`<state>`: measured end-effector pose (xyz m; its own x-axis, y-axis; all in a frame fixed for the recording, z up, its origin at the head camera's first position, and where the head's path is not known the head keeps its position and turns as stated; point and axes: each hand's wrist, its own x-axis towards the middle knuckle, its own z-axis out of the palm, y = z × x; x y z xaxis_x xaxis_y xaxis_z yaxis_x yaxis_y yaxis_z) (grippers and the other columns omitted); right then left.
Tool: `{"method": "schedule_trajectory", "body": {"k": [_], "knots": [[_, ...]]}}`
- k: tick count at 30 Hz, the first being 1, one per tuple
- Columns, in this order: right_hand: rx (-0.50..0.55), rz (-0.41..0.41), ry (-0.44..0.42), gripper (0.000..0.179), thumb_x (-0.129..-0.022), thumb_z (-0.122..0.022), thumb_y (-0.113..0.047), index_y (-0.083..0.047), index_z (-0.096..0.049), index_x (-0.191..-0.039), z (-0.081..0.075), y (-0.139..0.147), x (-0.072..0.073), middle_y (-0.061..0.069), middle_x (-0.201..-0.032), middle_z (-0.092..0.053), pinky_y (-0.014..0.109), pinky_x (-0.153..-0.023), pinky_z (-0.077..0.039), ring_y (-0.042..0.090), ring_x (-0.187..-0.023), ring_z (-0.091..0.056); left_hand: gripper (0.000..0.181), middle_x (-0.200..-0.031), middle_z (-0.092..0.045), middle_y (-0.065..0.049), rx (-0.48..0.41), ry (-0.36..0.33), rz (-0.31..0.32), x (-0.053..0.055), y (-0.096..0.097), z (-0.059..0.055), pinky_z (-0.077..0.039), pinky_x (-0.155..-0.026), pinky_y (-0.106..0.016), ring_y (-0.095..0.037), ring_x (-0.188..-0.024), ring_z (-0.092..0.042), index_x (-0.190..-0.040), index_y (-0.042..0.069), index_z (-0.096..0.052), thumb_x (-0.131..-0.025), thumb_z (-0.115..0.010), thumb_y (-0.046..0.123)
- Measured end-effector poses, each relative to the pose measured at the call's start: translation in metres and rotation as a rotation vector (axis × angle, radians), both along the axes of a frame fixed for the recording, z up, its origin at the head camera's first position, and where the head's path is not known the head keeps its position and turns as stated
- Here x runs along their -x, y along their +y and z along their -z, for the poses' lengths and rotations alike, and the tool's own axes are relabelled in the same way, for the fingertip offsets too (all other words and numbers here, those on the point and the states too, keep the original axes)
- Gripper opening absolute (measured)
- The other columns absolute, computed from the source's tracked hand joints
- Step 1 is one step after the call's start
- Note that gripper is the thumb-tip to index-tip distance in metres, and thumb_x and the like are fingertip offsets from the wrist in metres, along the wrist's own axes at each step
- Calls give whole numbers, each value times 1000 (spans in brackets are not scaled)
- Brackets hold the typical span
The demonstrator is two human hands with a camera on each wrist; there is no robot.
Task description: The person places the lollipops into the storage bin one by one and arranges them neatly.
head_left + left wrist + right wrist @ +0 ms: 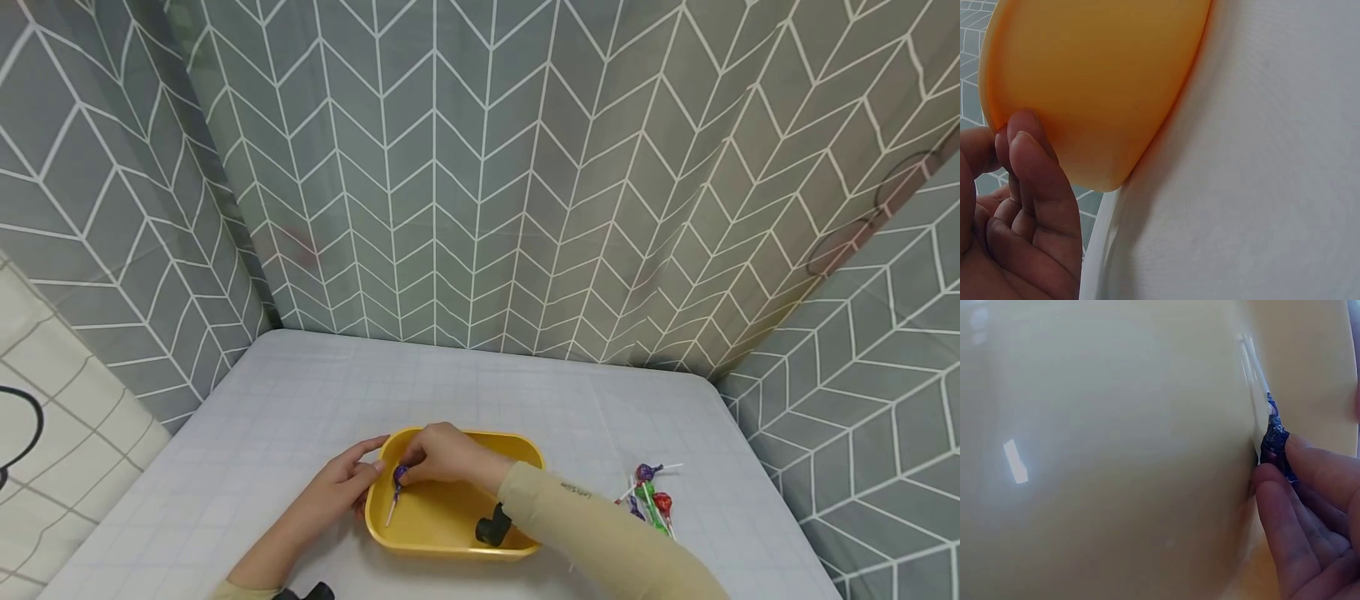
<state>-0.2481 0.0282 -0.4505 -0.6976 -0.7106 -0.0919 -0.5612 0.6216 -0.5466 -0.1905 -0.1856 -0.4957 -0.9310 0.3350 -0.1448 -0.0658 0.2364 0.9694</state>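
A shallow yellow tray (450, 517) with rounded corners sits near the front of the table. Inside its left end, my right hand (450, 454) pinches the wrapped head of a purple lollipop (400, 479). The lollipop's white stick points toward the tray's near left corner; in the right wrist view, thumb and fingertips close on the dark blue-purple wrapper (1275, 440). My left hand (341, 483) holds the tray's left rim, thumb at the edge. The left wrist view shows curled fingers (1038, 165) against the tray's outer wall.
A small pile of wrapped lollipops (652, 497), purple, red and green, lies on the white table (315, 383) to the right of the tray, beyond my right sleeve (600, 533). Grey patterned curtains (465, 183) stand behind and beside the table.
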Motion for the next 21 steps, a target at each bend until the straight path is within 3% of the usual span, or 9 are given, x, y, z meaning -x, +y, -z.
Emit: {"method": "schedule_trajectory", "body": {"k": [13,21], "knots": [[-27,57,15,13,-86,-79,-30,-19,-80,-92,7,-7,-4,-20,-74,-67,12,-69,-46,-5,-69,-55,56,-78,-62,-18,-14,16,16,0,0,0,-49,-53,-31,-19,-57,-54,-151,13,-37,-103,-53,38],[-22,47,50,12,-87,-78,-30,-19,-80,-90,7,-9,-5,-21,-74,-67,12,-70,-45,-5,-70,-54,57,-79,-63,-18,-7,20,13,1,1,1,-49,-52,-31,-19,-56,-54,-151,12,-36,-103,-53,39]]}}
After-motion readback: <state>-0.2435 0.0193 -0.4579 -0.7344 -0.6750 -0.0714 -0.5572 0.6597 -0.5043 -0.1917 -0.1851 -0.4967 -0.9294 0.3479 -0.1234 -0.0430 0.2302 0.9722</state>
